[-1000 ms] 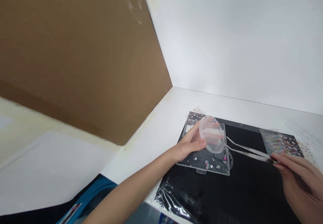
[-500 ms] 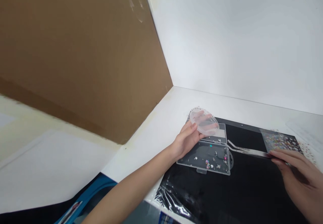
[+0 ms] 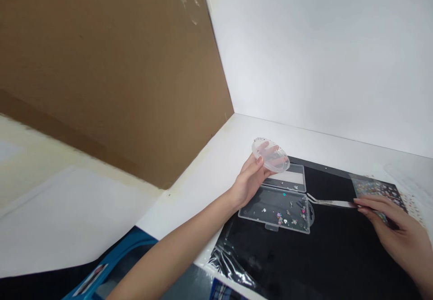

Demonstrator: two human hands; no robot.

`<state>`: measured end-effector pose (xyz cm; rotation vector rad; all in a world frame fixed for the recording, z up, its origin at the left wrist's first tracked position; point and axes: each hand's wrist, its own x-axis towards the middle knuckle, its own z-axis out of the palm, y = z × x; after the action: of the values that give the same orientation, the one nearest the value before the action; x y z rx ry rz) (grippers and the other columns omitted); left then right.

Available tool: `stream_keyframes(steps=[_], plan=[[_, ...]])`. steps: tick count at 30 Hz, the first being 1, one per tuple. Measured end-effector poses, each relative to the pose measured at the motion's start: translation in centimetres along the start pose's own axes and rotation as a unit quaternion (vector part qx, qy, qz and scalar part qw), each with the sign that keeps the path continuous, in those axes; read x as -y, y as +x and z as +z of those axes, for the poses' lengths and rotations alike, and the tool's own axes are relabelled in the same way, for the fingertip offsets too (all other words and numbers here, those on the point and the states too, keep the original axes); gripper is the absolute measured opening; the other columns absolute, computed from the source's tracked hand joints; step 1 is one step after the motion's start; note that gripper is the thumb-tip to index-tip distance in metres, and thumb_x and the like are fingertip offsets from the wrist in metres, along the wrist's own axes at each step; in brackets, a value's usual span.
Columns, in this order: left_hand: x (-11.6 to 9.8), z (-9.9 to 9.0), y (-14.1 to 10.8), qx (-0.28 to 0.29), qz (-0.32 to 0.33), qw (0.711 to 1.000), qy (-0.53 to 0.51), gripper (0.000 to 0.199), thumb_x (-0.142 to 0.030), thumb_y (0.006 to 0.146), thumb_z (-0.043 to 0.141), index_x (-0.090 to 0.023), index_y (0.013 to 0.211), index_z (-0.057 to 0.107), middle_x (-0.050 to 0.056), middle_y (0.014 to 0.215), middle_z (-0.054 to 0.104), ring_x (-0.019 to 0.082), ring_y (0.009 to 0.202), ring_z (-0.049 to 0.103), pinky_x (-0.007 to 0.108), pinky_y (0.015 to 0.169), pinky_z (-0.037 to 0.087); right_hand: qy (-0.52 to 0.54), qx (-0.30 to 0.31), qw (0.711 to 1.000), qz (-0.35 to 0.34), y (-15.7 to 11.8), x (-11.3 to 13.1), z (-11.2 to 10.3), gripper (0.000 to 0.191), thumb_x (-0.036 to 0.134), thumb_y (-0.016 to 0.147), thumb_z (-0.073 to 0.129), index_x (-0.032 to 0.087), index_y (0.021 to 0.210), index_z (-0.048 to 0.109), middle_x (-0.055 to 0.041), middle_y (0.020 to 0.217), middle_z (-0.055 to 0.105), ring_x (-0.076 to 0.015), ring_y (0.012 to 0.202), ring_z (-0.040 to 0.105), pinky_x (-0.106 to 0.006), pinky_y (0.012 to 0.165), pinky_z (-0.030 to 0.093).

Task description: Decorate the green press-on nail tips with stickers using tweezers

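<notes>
Seemingly, the left hand (image 3: pixel 249 183) grips a clear lid (image 3: pixel 271 155) by its rim.

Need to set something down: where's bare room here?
Black mat lies bare below the tweezers, between the clear box and the right hand. White tabletop is free left of the mat. It's crowded around the box and the glittery sheet.

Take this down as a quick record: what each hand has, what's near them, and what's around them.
left hand: holds up a round clear plastic dish, tilted
right hand: pinches metal tweezers
near hands: open clear plastic case with small sequins inside; clear packet of colourful sequins beside the right hand
surface: black sheet on a white table
behind: brown cardboard panel, white wall
</notes>
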<state>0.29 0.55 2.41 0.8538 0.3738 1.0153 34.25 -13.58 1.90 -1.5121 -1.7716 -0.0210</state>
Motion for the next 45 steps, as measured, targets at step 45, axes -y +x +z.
stream_keyframes(steps=[45], plan=[[-0.3,0.6,-0.1,0.000,-0.007,1.000,0.025,0.086,-0.069,0.084,0.089,-0.028,0.150,0.052,0.018,0.169,0.051,0.047,0.142,0.063,0.058,0.116,0.044,-0.040,0.001,0.998,0.057,-0.4,-2.4,1.0,0.030,0.056,0.103,0.065,0.033,0.099,0.083,-0.0023,0.104,0.083,-0.0256,0.096,0.078,-0.039,0.085,0.062]])
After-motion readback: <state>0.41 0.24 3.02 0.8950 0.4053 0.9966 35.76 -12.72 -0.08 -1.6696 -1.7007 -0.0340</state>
